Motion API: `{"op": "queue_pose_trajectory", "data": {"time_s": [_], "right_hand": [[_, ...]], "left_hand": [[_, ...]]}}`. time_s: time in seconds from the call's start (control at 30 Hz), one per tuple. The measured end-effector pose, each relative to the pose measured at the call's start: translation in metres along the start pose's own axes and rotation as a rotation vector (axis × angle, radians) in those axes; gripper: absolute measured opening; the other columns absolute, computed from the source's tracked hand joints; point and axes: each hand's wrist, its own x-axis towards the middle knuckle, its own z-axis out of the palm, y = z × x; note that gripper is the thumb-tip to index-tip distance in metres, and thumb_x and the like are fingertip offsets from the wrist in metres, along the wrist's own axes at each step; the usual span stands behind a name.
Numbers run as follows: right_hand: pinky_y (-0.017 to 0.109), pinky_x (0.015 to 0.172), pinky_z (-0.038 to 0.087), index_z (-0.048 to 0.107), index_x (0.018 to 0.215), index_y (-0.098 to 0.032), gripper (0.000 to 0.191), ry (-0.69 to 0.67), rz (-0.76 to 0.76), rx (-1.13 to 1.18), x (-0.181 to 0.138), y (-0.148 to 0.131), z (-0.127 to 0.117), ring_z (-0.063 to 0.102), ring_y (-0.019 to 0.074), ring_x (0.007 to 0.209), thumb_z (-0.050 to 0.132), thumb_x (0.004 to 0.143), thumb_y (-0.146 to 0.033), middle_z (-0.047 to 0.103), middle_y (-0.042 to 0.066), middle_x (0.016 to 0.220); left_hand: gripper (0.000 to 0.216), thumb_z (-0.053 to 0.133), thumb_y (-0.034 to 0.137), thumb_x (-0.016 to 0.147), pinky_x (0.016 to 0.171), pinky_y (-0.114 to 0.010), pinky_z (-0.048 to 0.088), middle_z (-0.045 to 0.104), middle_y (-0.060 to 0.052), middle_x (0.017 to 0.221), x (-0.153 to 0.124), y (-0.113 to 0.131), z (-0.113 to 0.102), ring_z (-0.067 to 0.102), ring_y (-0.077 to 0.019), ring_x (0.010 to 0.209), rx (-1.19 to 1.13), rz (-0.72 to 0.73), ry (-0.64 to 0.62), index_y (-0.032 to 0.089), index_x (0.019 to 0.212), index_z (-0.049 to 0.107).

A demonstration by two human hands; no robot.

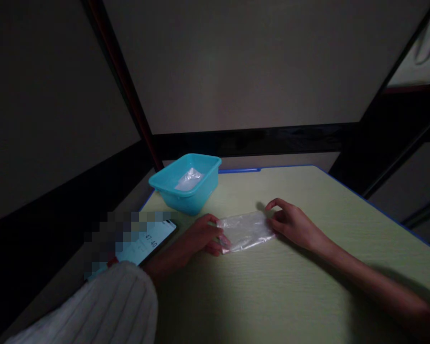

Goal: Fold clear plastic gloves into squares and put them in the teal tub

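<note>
A clear, flat plastic bag is stretched between my two hands, low over the table. My left hand grips its left end, with fingertips showing through the film. At the right end, my right hand has its thumb side against the bag's edge, while one finger is raised and bent away from it. Beyond my left hand stands a turquoise plastic basin, and in it lies another clear, shiny plastic piece, probably a similar bag.
A phone with a lit screen lies left of my left forearm, partly blurred out. The pale wood-patterned table has a blue edge. Dark-framed panels rise behind it. A light striped cloth shape fills the lower left.
</note>
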Motion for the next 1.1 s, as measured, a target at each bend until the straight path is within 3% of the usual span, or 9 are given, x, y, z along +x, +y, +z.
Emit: {"op": "queue_pose_trajectory", "data": {"time_s": [0.23, 0.47, 0.7, 0.77, 0.83, 0.93, 1.03, 1.1], "right_hand": [[0.025, 0.046, 0.034, 0.043, 0.091, -0.02, 0.018, 0.11, -0.134, -0.22, -0.004, 0.001, 0.005, 0.051, 0.0151, 0.047, 0.043, 0.073, -0.023, 0.055, -0.003, 0.052], [0.026, 0.047, 0.036, 0.045, 0.093, -0.018, 0.019, 0.099, -0.183, -0.28, -0.005, 0.002, 0.004, 0.053, 0.0157, 0.048, 0.04, 0.075, -0.023, 0.059, 0.0, 0.056], [0.026, 0.047, 0.035, 0.044, 0.095, -0.018, 0.021, 0.063, -0.181, -0.349, -0.005, 0.005, 0.003, 0.052, 0.0158, 0.048, 0.04, 0.075, -0.023, 0.058, 0.0, 0.057], [0.026, 0.047, 0.035, 0.044, 0.096, -0.018, 0.022, 0.065, -0.18, -0.372, -0.005, 0.006, 0.003, 0.052, 0.0161, 0.048, 0.04, 0.075, -0.023, 0.058, 0.001, 0.057], [0.026, 0.048, 0.034, 0.045, 0.097, -0.017, 0.023, 0.075, -0.183, -0.403, -0.005, 0.006, 0.003, 0.052, 0.0164, 0.048, 0.039, 0.075, -0.022, 0.058, 0.001, 0.057], [0.027, 0.049, 0.034, 0.045, 0.099, -0.016, 0.025, 0.086, -0.191, -0.455, -0.006, 0.007, 0.004, 0.052, 0.0172, 0.05, 0.038, 0.076, -0.021, 0.058, 0.002, 0.059], [0.027, 0.05, 0.034, 0.046, 0.1, -0.015, 0.026, 0.082, -0.187, -0.513, -0.008, 0.007, 0.005, 0.053, 0.0179, 0.051, 0.038, 0.076, -0.02, 0.059, 0.004, 0.062], [0.028, 0.051, 0.034, 0.046, 0.101, -0.015, 0.026, 0.075, -0.181, -0.539, -0.008, 0.006, 0.006, 0.054, 0.0183, 0.052, 0.038, 0.076, -0.019, 0.06, 0.005, 0.065]], "left_hand": [[0.029, 0.056, 0.027, 0.073, 0.06, -0.027, 0.047, 0.065, -0.001, 0.071, 0.001, -0.003, -0.006, 0.067, -0.0181, 0.064, -0.038, 0.007, -0.021, 0.019, 0.094, 0.037], [0.036, 0.056, 0.025, 0.072, 0.054, -0.024, 0.047, 0.062, 0.001, 0.07, -0.002, -0.001, -0.002, 0.068, -0.0184, 0.062, -0.043, -0.019, -0.022, 0.018, 0.099, 0.033], [0.034, 0.055, 0.029, 0.075, 0.058, -0.025, 0.049, 0.061, 0.001, 0.073, -0.001, -0.009, -0.005, 0.069, -0.0184, 0.066, -0.085, -0.022, -0.166, 0.02, 0.099, 0.032], [0.028, 0.05, 0.031, 0.078, 0.055, -0.026, 0.049, 0.06, 0.001, 0.071, 0.001, -0.01, -0.009, 0.069, -0.0194, 0.065, 0.018, 0.039, -0.196, 0.02, 0.097, 0.033], [0.019, 0.044, 0.027, 0.08, 0.049, -0.024, 0.046, 0.057, 0.003, 0.064, 0.003, -0.01, -0.01, 0.067, -0.0182, 0.056, 0.176, 0.133, -0.159, 0.019, 0.093, 0.034], [0.01, 0.041, 0.018, 0.079, 0.051, -0.023, 0.044, 0.052, 0.005, 0.065, 0.005, -0.009, -0.007, 0.06, -0.0124, 0.051, 0.343, 0.317, 0.013, 0.02, 0.088, 0.037], [0.01, 0.043, 0.012, 0.075, 0.067, -0.027, 0.045, 0.054, 0.0, 0.077, 0.005, -0.009, -0.001, 0.058, -0.0137, 0.069, 0.442, 0.496, 0.167, 0.02, 0.083, 0.043], [0.011, 0.044, 0.011, 0.075, 0.075, -0.03, 0.044, 0.057, -0.003, 0.084, 0.005, -0.011, 0.003, 0.056, -0.0167, 0.08, 0.495, 0.564, 0.195, 0.019, 0.082, 0.047]]}}
